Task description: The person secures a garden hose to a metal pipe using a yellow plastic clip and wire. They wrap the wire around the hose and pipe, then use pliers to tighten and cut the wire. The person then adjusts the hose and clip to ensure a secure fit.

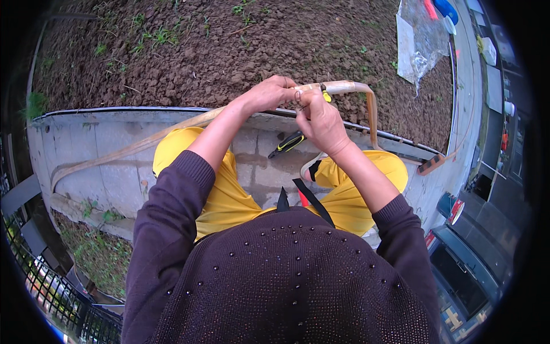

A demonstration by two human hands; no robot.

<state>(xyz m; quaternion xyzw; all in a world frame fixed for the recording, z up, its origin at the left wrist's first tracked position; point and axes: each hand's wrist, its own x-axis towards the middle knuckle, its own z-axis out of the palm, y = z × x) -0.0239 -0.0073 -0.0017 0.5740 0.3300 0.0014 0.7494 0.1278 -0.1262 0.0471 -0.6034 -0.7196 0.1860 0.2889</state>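
Left hand [270, 93] has its fingers curled on the tan hose [339, 87], which I see running out to both sides of it. Just to its right, I have the right hand [324, 121] pinching a thin dark wire [298, 98] against the hose, how firmly I cannot tell. Nearer me than both hands, yellow-and-black pliers [287, 144] rest on the paving [114, 178]; beyond the fingers lies brown soil [275, 49].

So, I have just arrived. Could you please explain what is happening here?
A person works with both hands on a tan hose at the edge of a soil bed. The left hand holds the hose; the right hand seems to pinch a thin wire beside it. Black-and-yellow pliers lie below, on the paving.
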